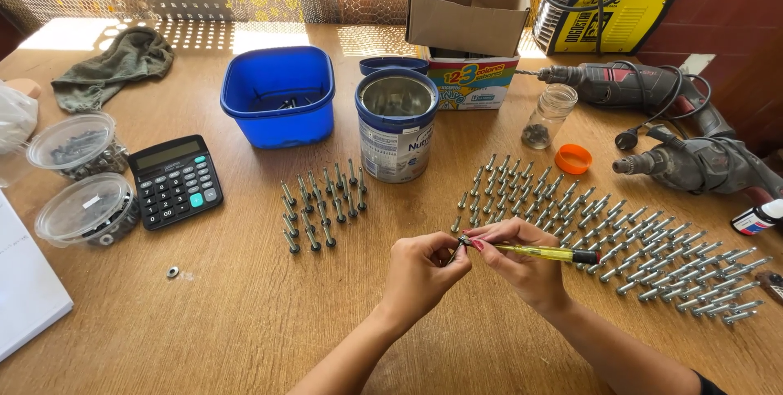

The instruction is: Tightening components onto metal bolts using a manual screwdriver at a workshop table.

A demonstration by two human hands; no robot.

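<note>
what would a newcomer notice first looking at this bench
Probably the big field of anchor bolts laid in neat rows across the right half of the wooden table, with a smaller standing group at centre. Next, the left hand and right hand meeting low in the middle around a yellow-handled screwdriver.

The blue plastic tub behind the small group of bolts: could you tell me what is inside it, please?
A few small dark metal pieces lie on the floor of the blue tub. Its near wall hides the front of the floor.
</note>
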